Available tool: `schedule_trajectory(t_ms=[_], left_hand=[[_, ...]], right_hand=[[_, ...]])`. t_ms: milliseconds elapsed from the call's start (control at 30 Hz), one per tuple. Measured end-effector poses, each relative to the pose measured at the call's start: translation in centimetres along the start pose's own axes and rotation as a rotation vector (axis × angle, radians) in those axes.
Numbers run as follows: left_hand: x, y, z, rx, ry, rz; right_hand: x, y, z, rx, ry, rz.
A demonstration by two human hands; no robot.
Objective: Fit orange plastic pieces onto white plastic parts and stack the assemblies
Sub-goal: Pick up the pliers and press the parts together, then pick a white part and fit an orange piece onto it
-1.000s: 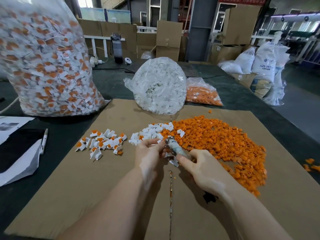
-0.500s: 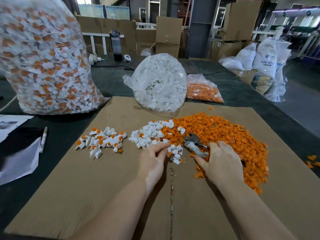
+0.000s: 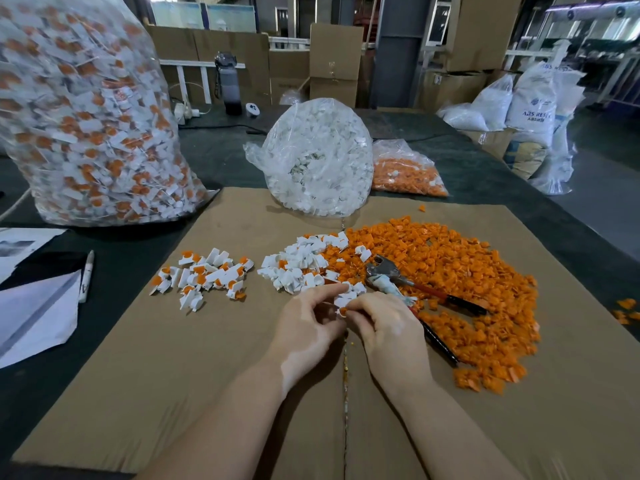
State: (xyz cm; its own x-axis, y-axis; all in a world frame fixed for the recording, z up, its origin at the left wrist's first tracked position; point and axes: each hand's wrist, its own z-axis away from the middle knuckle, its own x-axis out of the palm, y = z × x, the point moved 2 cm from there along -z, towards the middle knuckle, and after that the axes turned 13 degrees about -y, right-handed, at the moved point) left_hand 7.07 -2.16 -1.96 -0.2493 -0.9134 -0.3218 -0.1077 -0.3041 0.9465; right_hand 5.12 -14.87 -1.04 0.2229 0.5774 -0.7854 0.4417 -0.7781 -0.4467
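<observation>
A big heap of orange pieces (image 3: 450, 285) covers the right of the cardboard sheet (image 3: 173, 375). Loose white parts (image 3: 298, 268) lie at its left edge. A small pile of finished white-and-orange assemblies (image 3: 204, 277) lies further left. My left hand (image 3: 308, 327) pinches a white part (image 3: 344, 300) at the centre. My right hand (image 3: 388, 327) pinches a small orange piece (image 3: 343, 310) right against that white part. Both hands meet just in front of the white parts.
Pliers (image 3: 415, 285) with dark handles lie on the orange heap beside my right hand. Behind stand a large bag of assemblies (image 3: 86, 126), a bag of white parts (image 3: 318, 157) and a bag of orange pieces (image 3: 405, 171). Papers and a pen (image 3: 86, 275) lie at the left.
My right hand laid the pliers down on the orange heap, picked up an orange piece and came back to my left hand, which stayed near the white parts with a white part.
</observation>
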Motion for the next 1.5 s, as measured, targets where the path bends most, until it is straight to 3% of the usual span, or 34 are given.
schedule_trajectory(t_ms=[200,500,833,933,1167,1500], left_hand=[[0.3,0.2,0.0,0.050,0.045,-0.131],[0.3,0.3,0.2,0.069,0.077,-0.244],[0.6,0.1,0.3,0.082,0.110,-0.255],[0.2,0.1,0.2,0.080,0.199,-0.207],[-0.9,-0.3,0.5,-0.064,0.487,-0.036],[-1.7,-0.3,0.0,-0.389,0.560,-0.059]], right_hand=[[-0.3,0.3,0.4,0.053,0.080,-0.028],[-0.1,0.1,0.5,0.000,0.007,-0.006],[0.0,-0.1,0.4,-0.020,0.063,0.075],[-0.1,0.1,0.5,0.028,0.121,0.030],[-0.4,1.3,0.9,0.340,0.303,0.120],[-0.4,2.0,1.0,0.497,0.290,0.163]])
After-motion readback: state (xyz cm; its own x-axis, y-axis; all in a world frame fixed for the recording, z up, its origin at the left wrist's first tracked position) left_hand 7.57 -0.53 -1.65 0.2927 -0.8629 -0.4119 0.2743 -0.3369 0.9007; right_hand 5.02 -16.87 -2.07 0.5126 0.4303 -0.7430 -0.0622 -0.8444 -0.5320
